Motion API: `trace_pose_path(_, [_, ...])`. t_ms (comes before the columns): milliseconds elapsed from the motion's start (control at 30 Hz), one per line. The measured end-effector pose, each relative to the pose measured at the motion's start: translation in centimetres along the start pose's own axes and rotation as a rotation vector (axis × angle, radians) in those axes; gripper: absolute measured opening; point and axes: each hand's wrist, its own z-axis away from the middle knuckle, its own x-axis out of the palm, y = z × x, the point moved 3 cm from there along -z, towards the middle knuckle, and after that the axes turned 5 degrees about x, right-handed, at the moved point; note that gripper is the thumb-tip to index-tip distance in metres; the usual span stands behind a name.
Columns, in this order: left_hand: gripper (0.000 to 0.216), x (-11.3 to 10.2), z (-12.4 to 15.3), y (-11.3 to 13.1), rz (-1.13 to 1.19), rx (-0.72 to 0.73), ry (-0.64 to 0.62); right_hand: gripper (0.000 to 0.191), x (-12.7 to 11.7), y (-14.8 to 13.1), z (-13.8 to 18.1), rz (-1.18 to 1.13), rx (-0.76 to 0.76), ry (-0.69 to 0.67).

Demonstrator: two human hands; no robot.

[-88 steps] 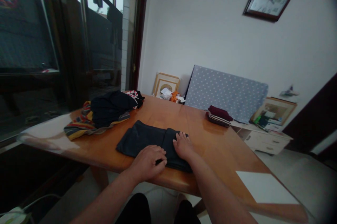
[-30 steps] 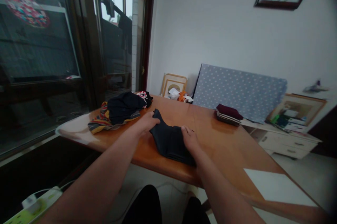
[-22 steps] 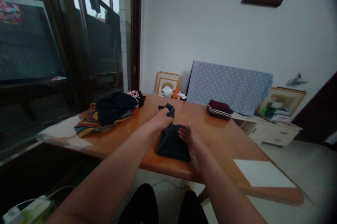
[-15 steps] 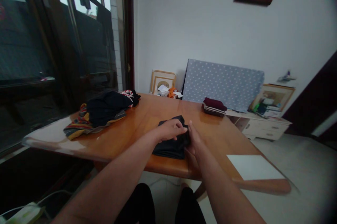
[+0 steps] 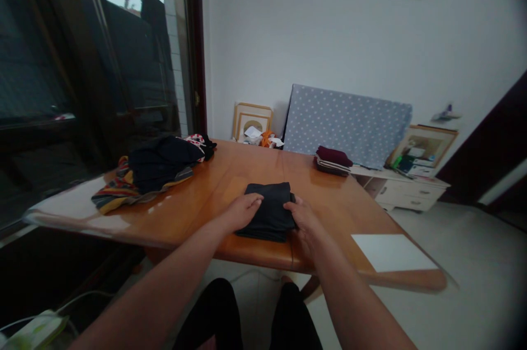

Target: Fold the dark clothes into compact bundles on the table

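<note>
A dark folded garment (image 5: 272,210) lies in a neat rectangle near the front edge of the wooden table (image 5: 222,174). At its left side is my left hand (image 5: 246,210), with fingers closed on the cloth and thumb on top. My right hand (image 5: 302,217) grips the right edge, its thumb above and its other fingers partly hidden beneath the fold. Which kind of garment it is cannot be made out.
A loose heap of clothes (image 5: 158,166), dark with striped pieces, lies on the table's left. A folded stack with maroon on top (image 5: 334,156) sits at the back right. A white sheet (image 5: 393,253) rests near the right corner.
My left hand has moved from the garment's right edge to its left side. The garment now lies flatter and squarer, with more of its top showing. My right hand stays at the right edge.
</note>
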Motion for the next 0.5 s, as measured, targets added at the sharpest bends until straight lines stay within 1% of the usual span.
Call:
trace_pose_path(167, [0.055, 2.1, 1.7, -0.6, -0.206, 0.029, -0.209, 0.033, -0.7, 0.6, 0.6, 0.073, -0.003, 0.017])
trace_pose_path(233, [0.06, 2.3, 2.2, -0.6, -0.263, 0.046, -0.251, 0.032, -1.1, 0.8, 0.7, 0.101, 0.006, 0.03])
trace_pose_path(367, [0.067, 2.0, 2.7, 0.1, -0.326, 0.098, -0.291, 0.034, -2.1, 1.4, 0.5, 0.156, 0.009, 0.056])
trace_pose_path(433, [0.07, 1.8, 2.8, 0.4, -0.35, 0.106, -0.298, 0.038, -3.1, 1.5, 0.3, 0.231, -0.032, 0.158])
trace_pose_path(500, [0.074, 1.8, 2.9, 0.6, -0.371, 0.111, -0.292, 0.044, -3.9, 1.1, 0.2, 0.319, -0.125, 0.326])
